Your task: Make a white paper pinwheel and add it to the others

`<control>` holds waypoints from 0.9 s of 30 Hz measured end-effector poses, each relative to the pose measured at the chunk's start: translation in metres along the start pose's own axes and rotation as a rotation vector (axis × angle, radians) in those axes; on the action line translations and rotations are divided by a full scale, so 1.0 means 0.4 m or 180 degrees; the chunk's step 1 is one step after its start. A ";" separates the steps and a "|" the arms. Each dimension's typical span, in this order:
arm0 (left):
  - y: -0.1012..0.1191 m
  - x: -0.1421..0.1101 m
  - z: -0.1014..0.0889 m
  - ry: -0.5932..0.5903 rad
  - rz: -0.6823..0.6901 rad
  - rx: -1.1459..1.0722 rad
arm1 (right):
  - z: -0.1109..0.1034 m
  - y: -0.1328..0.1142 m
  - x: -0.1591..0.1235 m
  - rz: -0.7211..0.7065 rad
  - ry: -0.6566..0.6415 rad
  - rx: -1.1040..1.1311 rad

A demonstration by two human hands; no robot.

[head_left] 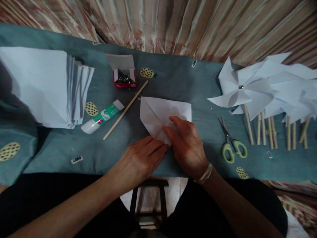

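Observation:
A white square of paper (pixel 158 112) with diagonal creases lies on the teal cloth (pixel 173 79) in the middle. My right hand (pixel 187 145) rests on its near corner, fingers pressed down on a folded flap. My left hand (pixel 138 158) lies beside it with its fingers stretched flat, the tips touching the paper's near edge. A wooden stick (pixel 126 109) lies diagonally just left of the paper, next to a glue tube (pixel 102 117).
A stack of white sheets (pixel 42 86) sits at the left. A small red box of pins (pixel 124 77) stands behind the stick. Green-handled scissors (pixel 230 142) lie to the right, and beyond them several finished paper pinwheels (pixel 250 89) on sticks.

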State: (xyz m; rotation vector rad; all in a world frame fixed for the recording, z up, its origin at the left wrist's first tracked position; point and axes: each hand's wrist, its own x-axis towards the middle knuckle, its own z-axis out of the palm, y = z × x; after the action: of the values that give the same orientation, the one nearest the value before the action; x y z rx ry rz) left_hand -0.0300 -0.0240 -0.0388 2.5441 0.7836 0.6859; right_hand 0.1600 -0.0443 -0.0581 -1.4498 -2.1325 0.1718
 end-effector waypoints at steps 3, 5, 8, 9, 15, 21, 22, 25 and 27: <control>0.002 0.002 0.000 0.0013 -0.0010 0.0062 | 0.007 -0.004 -0.004 -0.0034 -0.0023 -0.0188; 0.004 0.004 -0.001 0.0042 -0.0004 0.0073 | 0.009 -0.008 -0.005 -0.0123 -0.0045 -0.0329; 0.007 0.007 -0.005 0.0033 -0.0033 0.0079 | 0.011 -0.013 -0.003 -0.0258 -0.0070 -0.0467; 0.008 0.007 -0.005 0.0038 -0.0036 0.0089 | 0.012 -0.014 -0.002 -0.0288 -0.0070 -0.0498; 0.005 0.004 0.001 -0.0002 -0.0037 0.0031 | 0.018 -0.020 0.000 -0.0324 -0.0062 -0.0498; 0.002 -0.001 0.004 0.0036 -0.0008 0.0064 | -0.049 0.011 0.019 0.0191 -0.0163 0.0461; 0.003 -0.001 0.002 0.0004 -0.0007 0.0075 | -0.060 0.024 0.026 0.0306 -0.0124 0.0563; 0.003 -0.003 0.000 -0.0005 0.0036 0.0084 | -0.069 0.073 0.055 0.0539 0.0076 0.0345; 0.002 -0.004 0.002 0.0009 0.0072 0.0087 | -0.057 0.104 0.075 0.0483 -0.0004 0.0162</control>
State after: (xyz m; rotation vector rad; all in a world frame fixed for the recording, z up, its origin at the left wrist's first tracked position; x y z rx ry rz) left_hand -0.0304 -0.0257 -0.0395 2.5807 0.7714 0.6909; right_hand 0.1979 -0.0051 -0.0444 -1.5817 -2.0042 0.2813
